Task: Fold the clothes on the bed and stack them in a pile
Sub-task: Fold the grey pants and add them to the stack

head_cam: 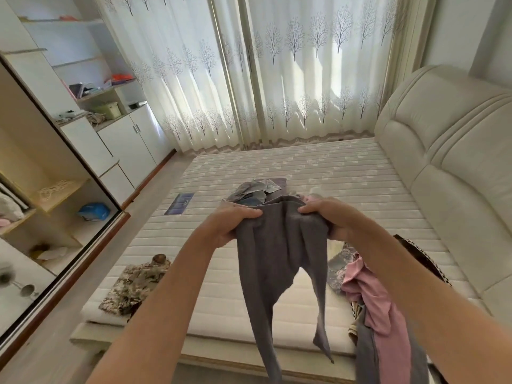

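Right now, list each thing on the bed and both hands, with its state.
grey pants: held up by the waistband, legs hanging, unfolded.
left hand: grips the waistband's left end.
right hand: grips the waistband's right end.
camouflage garment: lying crumpled near the bed's left edge.
pink garment: heaped unfolded at right.
patterned clothes: lying loose mid-mattress.
curtains: drawn.

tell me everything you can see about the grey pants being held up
The grey pants look like soft, thin knit fabric in plain grey, with no visible print. They are held up in the air over the near part of the mattress, waistband at the top and two legs hanging down, the ends narrowing. The left hand grips one side of the waistband and the right hand grips the other, bunching the cloth there. The fabric is creased and not yet folded. One leg hangs lower than the other.
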